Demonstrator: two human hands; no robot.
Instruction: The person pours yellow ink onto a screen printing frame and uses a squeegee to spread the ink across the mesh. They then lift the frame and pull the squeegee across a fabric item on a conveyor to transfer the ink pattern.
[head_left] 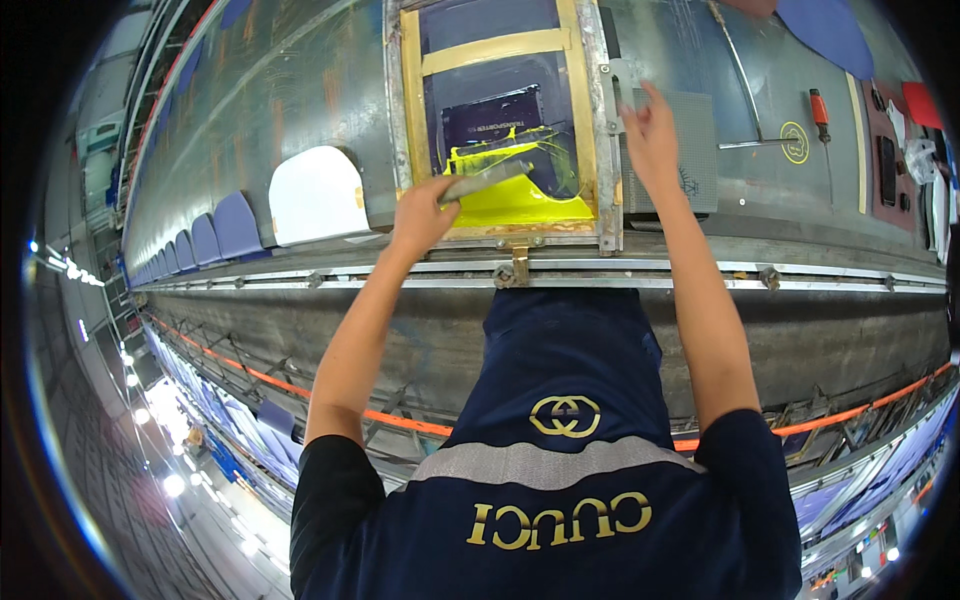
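Observation:
My left hand (422, 214) is closed round the end of a flat squeegee (488, 181). The squeegee lies slantwise over the near part of a screen-printing frame (609, 170). Bright yellow ink (515, 206) is pooled at the near end of the mesh, with streaks running over the dark stencil area (490, 115). Just beyond the frame's right side, my right hand (652, 140) is held with fingers apart and nothing in it. Below that hand a grey dotted mat (690, 150) lies on the table; whether the fingertips touch the frame cannot be told.
A white rounded panel (318, 195) and a row of purple-blue panels (238, 225) line the table (300, 90) on the left. Rightward lie a metal rod (738, 70), a red-handled screwdriver (820, 115) and a black phone (887, 170). A metal rail (640, 275) follows the near edge.

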